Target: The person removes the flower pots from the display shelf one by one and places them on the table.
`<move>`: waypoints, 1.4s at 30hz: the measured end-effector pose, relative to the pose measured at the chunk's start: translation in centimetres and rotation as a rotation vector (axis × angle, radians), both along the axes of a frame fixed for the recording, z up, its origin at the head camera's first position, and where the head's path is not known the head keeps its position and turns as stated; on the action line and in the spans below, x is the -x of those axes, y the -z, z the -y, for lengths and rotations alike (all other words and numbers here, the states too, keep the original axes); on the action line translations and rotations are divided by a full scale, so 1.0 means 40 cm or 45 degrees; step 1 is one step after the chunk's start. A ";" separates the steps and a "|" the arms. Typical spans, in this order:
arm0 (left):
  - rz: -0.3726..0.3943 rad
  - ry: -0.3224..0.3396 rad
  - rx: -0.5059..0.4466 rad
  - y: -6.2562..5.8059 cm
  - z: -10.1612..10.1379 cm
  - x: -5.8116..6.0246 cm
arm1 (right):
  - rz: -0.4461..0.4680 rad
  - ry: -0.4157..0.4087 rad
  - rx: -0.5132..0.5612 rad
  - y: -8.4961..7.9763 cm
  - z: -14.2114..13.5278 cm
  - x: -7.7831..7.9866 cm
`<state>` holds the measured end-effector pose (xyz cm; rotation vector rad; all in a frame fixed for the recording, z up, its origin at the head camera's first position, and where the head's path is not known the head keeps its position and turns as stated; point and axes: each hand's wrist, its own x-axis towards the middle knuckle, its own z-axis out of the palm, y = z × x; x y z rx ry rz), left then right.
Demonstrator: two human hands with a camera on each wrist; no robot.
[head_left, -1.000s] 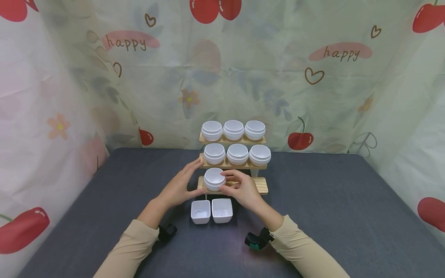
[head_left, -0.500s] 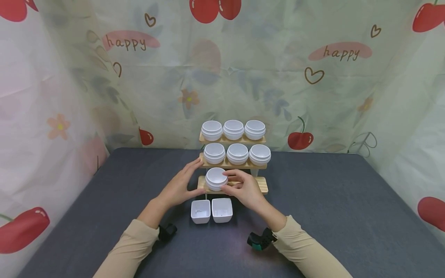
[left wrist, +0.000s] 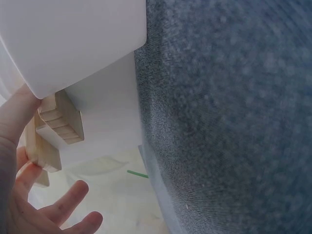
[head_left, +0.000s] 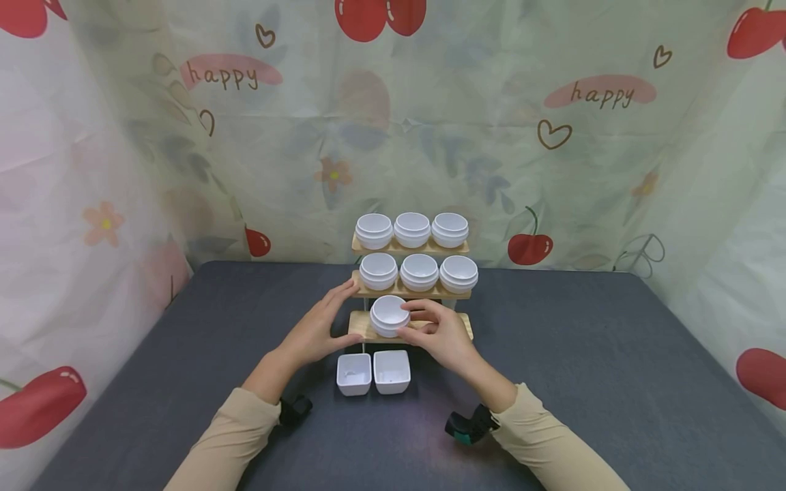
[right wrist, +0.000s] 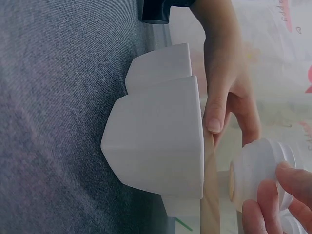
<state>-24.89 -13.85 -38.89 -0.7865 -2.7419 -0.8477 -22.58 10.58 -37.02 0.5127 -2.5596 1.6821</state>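
Pinching a white, round, ridged, ceramic-looking bowl (head_left: 388, 319) from the right in the head view, the right hand (head_left: 445, 341) is holding it at the near, lowest tier of a pale wooden three-tier stand (head_left: 358, 323). The left hand (head_left: 313, 335) is resting splayed against the stand's left end, grasping nothing. In the left wrist view, it is touching board ends. In the right wrist view, thumb and fingers (right wrist: 268, 204) are pressing the outer wall; the bowl is probably handling light, stiff, slick and chippable, its ridge likely giving surest hold.

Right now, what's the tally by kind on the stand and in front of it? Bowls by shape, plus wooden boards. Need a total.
Round white bowls: 7
Square white bowls: 2
Wooden boards: 3
Total: 12
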 end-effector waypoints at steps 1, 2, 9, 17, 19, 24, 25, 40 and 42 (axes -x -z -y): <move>0.000 0.000 0.001 0.001 0.000 0.000 | 0.001 -0.001 -0.002 -0.001 -0.001 -0.001; -0.001 0.000 0.001 0.001 0.000 0.000 | 0.001 -0.002 -0.004 -0.001 -0.002 -0.002; -0.002 0.001 -0.001 0.005 0.001 0.002 | -0.008 -0.010 0.006 -0.003 -0.016 -0.010; 0.007 0.003 -0.012 0.004 0.002 0.000 | -0.014 -0.010 0.014 -0.011 -0.030 -0.021; 0.005 0.005 -0.014 0.004 0.002 0.000 | -0.016 -0.008 0.016 -0.013 -0.033 -0.023; 0.013 0.001 -0.014 0.004 0.002 0.001 | -0.015 -0.011 0.015 -0.008 -0.041 -0.022; 0.014 0.001 -0.014 0.004 0.002 0.001 | -0.015 -0.011 0.013 -0.007 -0.043 -0.022; 0.009 0.005 -0.023 0.005 -0.001 0.001 | -0.024 0.000 0.013 -0.008 -0.064 -0.031; 0.007 0.004 -0.022 0.005 0.000 0.001 | -0.029 0.001 0.012 -0.008 -0.067 -0.031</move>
